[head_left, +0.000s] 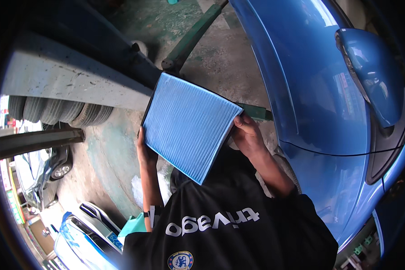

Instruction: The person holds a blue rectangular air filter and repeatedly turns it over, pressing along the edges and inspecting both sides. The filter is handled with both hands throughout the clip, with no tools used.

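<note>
A square pleated air filter (189, 126), light blue with a dark edge, is held up in front of my chest, tilted so its ribbed face shows. At its left edge, my left hand (146, 149) grips the filter, the fingers partly hidden behind it. My right hand (248, 134) pinches the right corner, with the thumb on the edge and the other fingers mostly out of sight behind. Both forearms come out of a black printed shirt (238, 216).
A blue car (315, 90) with its side mirror (371, 76) stands close on my right. Grey metal beam (76, 67) and green lift arm (193, 38) lie ahead. Several tyres (54, 110) are stacked at left, near a parked car (45, 171); another blue-and-white vehicle (83, 238) is lower left.
</note>
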A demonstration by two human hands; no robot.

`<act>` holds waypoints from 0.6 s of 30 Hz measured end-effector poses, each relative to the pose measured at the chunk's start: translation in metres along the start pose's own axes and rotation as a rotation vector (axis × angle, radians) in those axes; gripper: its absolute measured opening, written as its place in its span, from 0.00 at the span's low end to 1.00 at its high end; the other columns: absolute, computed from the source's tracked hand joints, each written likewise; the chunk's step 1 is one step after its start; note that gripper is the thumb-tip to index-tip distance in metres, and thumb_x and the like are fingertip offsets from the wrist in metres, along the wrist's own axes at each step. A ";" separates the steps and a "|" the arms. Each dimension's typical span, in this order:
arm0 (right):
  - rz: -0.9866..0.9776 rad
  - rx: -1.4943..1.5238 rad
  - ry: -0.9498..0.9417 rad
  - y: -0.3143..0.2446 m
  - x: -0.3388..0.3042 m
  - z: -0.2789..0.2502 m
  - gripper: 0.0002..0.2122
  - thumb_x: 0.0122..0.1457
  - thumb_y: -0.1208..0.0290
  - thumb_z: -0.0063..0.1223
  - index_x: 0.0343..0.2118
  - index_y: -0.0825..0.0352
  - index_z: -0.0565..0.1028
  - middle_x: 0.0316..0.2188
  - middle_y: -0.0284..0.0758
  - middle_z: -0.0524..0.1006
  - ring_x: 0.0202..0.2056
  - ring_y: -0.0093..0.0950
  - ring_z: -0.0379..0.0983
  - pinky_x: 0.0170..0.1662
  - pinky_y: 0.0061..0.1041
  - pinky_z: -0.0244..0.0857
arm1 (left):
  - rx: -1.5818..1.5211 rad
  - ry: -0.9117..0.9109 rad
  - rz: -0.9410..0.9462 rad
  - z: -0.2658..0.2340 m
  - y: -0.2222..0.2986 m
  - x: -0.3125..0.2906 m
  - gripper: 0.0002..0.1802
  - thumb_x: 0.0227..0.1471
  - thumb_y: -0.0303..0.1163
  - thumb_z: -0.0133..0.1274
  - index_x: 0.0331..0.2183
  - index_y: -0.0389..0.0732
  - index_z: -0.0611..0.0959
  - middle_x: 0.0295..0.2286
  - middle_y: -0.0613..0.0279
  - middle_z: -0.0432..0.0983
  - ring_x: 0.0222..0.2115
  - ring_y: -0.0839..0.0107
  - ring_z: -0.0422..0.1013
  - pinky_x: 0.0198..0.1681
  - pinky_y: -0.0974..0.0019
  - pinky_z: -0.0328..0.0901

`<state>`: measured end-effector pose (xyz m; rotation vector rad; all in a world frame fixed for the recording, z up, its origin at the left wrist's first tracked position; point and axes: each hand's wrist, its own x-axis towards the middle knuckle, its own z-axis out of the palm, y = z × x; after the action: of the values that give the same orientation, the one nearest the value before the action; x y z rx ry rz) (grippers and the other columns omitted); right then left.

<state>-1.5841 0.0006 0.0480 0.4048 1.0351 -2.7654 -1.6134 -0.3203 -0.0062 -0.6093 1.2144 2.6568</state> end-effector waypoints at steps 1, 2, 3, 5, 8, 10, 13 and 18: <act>0.008 0.025 0.008 -0.008 0.004 0.003 0.22 0.57 0.65 0.58 0.50 0.71 0.68 0.43 0.34 0.73 0.45 0.27 0.68 0.52 0.31 0.57 | 0.085 -0.003 -0.008 -0.006 0.002 -0.001 0.22 0.58 0.41 0.50 0.48 0.34 0.74 0.42 0.59 0.75 0.41 0.65 0.71 0.48 0.63 0.65; -0.033 0.004 -0.049 -0.018 0.007 0.006 0.22 0.56 0.65 0.59 0.50 0.72 0.69 0.42 0.35 0.74 0.44 0.28 0.68 0.52 0.31 0.57 | 0.143 -0.069 -0.020 -0.012 0.006 -0.003 0.22 0.55 0.37 0.53 0.48 0.34 0.73 0.42 0.60 0.75 0.41 0.66 0.71 0.48 0.63 0.64; -0.045 -0.030 -0.073 -0.029 0.010 0.009 0.22 0.55 0.65 0.60 0.49 0.73 0.69 0.41 0.36 0.74 0.44 0.28 0.68 0.52 0.30 0.57 | 0.217 -0.114 -0.050 -0.018 0.009 -0.007 0.23 0.53 0.33 0.55 0.49 0.34 0.72 0.41 0.60 0.75 0.41 0.66 0.71 0.48 0.64 0.64; -0.069 -0.088 -0.087 -0.048 0.010 0.017 0.22 0.53 0.66 0.62 0.47 0.75 0.72 0.38 0.38 0.76 0.42 0.30 0.70 0.50 0.28 0.58 | 0.372 -0.205 -0.113 -0.020 0.020 -0.010 0.27 0.48 0.27 0.60 0.50 0.33 0.71 0.41 0.60 0.75 0.41 0.67 0.71 0.47 0.65 0.65; -0.072 -0.208 -0.238 -0.069 0.002 0.033 0.24 0.50 0.68 0.64 0.47 0.76 0.72 0.40 0.40 0.77 0.43 0.30 0.70 0.50 0.28 0.59 | 0.691 -0.318 -0.225 0.002 0.043 -0.014 0.34 0.44 0.24 0.64 0.52 0.32 0.69 0.44 0.54 0.74 0.44 0.65 0.71 0.48 0.64 0.66; 0.004 -0.297 -0.276 -0.073 -0.004 0.045 0.26 0.45 0.71 0.68 0.48 0.74 0.73 0.42 0.39 0.77 0.45 0.30 0.70 0.52 0.28 0.60 | 0.989 -0.260 -0.109 0.035 0.065 -0.020 0.35 0.45 0.26 0.64 0.54 0.32 0.68 0.47 0.51 0.72 0.49 0.62 0.69 0.52 0.61 0.65; 0.038 -0.319 -0.338 -0.074 -0.017 0.059 0.28 0.44 0.72 0.70 0.49 0.73 0.72 0.42 0.38 0.78 0.45 0.28 0.71 0.51 0.26 0.61 | 1.285 -0.218 0.388 0.101 0.115 -0.038 0.35 0.45 0.25 0.61 0.56 0.35 0.69 0.54 0.47 0.67 0.58 0.57 0.61 0.61 0.51 0.52; 0.158 -0.443 -0.403 -0.070 -0.024 0.079 0.28 0.44 0.74 0.70 0.50 0.73 0.72 0.41 0.37 0.78 0.44 0.27 0.72 0.51 0.25 0.62 | 1.318 -1.005 0.268 0.211 0.128 -0.052 0.45 0.40 0.52 0.66 0.51 0.29 0.73 0.50 0.40 0.70 0.53 0.51 0.67 0.57 0.57 0.59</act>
<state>-1.5935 0.0020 0.1563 -0.1225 1.3763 -2.2528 -1.6684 -0.2444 0.2282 0.9643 2.1237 1.2425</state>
